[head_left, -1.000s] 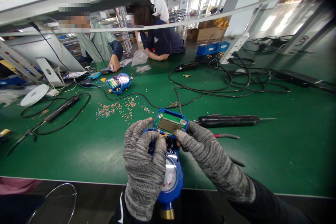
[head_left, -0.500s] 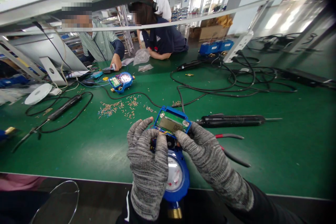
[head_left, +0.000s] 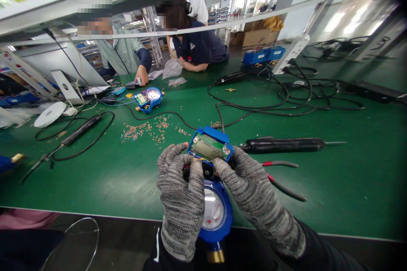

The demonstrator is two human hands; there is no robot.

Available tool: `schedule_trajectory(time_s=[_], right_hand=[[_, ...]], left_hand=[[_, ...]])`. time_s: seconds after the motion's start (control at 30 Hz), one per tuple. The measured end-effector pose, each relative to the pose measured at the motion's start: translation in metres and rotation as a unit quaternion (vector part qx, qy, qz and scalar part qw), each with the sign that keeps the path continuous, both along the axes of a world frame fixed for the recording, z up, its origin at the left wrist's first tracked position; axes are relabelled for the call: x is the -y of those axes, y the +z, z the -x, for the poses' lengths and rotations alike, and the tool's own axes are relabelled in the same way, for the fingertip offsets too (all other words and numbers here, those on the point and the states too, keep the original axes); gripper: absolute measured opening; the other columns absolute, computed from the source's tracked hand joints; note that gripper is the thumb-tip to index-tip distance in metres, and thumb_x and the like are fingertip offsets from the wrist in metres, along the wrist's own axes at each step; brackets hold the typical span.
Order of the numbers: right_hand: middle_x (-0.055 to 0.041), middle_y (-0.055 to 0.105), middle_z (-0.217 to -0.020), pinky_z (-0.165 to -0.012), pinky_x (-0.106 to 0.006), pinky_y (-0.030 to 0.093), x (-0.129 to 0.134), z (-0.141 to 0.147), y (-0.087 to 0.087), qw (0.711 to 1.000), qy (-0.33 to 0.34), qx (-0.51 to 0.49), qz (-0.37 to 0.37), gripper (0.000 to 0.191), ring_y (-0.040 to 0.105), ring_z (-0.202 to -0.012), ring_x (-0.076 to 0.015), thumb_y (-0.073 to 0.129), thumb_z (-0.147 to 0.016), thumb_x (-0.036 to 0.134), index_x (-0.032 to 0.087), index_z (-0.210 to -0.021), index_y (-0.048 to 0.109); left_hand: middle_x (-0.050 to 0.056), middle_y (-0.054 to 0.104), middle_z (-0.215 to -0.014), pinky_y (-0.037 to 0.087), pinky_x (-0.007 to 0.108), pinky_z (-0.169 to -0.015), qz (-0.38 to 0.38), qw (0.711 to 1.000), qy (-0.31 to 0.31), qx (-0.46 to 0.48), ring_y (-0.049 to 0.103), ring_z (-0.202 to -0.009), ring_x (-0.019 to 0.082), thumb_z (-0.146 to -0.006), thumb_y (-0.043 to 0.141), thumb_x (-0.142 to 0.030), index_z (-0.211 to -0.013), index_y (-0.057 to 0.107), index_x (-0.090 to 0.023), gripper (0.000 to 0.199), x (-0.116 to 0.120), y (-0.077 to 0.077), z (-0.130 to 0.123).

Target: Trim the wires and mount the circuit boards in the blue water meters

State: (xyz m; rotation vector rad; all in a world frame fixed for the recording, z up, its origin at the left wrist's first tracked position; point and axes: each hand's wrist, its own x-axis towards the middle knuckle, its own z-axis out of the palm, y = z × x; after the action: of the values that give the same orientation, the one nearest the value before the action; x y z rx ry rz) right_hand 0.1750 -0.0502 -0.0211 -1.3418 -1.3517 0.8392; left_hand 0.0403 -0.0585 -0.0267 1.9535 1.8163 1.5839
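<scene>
A blue meter [head_left: 216, 211] with a round dial and a brass end sits at the table's front edge. At its top, a blue-framed display module [head_left: 210, 147] with a green board and grey screen is tilted up. My left hand [head_left: 182, 194], in a grey knitted glove, grips the module's left side, thumb at its lower edge. Gloved alike, my right hand [head_left: 251, 186] pinches the module's lower right corner. Thin wires and a black round part show between the thumbs. Some fingertips are hidden behind the module.
A black electric screwdriver [head_left: 282, 145] and red-and-black handles [head_left: 286, 186] lie at right. Scattered small screws [head_left: 136, 131], another meter [head_left: 148, 99] and a second screwdriver [head_left: 81, 131] are left. Cables [head_left: 254, 108] cross the back. A person's hand [head_left: 141, 75] rests across the table.
The display module has tilted slightly, showing more of its blue upper edge. Both my hands keep their grip. The whole view has shifted a little.
</scene>
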Motion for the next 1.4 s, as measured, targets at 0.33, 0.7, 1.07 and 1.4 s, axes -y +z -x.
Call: schedule_trajectory(time_s=[0.33, 0.7, 1.07, 1.4], right_hand=[[-0.0074, 0.074, -0.092, -0.076, -0.04, 0.054, -0.004, -0.008, 0.008, 0.999, 0.037, -0.028, 0.01, 0.023, 0.066, -0.081, -0.0249, 0.061, -0.082, 0.038, 0.019, -0.091, 0.07], [-0.0114, 0.073, -0.097, -0.081, -0.047, 0.052, -0.001, -0.002, 0.001, 1.0, 0.003, 0.007, 0.007, 0.029, 0.067, -0.087, -0.0279, 0.057, -0.085, 0.044, 0.019, -0.097, 0.066], [-0.0095, 0.074, -0.088, -0.07, -0.042, 0.054, 0.003, 0.002, 0.004, 1.0, -0.019, 0.024, -0.005, 0.02, 0.068, -0.077, -0.0265, 0.056, -0.085, 0.041, 0.022, -0.086, 0.064], [-0.0068, 0.074, -0.088, -0.069, -0.038, 0.054, 0.0, -0.001, 0.001, 0.999, 0.001, 0.008, -0.036, 0.018, 0.068, -0.079, -0.0244, 0.057, -0.086, 0.037, 0.022, -0.09, 0.065]], left_hand=[[0.01, 0.067, -0.112, 0.047, 0.054, -0.103, -0.01, 0.999, -0.019, -0.03, 0.058, -0.114, 0.027, -0.091, 0.059, -0.022, -0.085, 0.064, -0.018, 0.009, -0.001, -0.001, 0.0], [0.013, 0.066, -0.118, 0.049, 0.052, -0.103, -0.04, 0.998, -0.019, -0.043, 0.058, -0.118, 0.027, -0.092, 0.058, -0.021, -0.091, 0.063, -0.017, 0.007, 0.0, -0.002, 0.0], [0.011, 0.068, -0.114, 0.048, 0.05, -0.104, -0.025, 1.0, -0.009, -0.016, 0.059, -0.116, 0.027, -0.091, 0.058, -0.022, -0.09, 0.065, -0.018, 0.008, -0.001, -0.003, 0.0], [0.011, 0.067, -0.111, 0.047, 0.053, -0.104, 0.018, 0.999, -0.021, 0.022, 0.059, -0.116, 0.028, -0.091, 0.058, -0.025, -0.092, 0.065, -0.018, 0.01, 0.002, -0.002, -0.001]])
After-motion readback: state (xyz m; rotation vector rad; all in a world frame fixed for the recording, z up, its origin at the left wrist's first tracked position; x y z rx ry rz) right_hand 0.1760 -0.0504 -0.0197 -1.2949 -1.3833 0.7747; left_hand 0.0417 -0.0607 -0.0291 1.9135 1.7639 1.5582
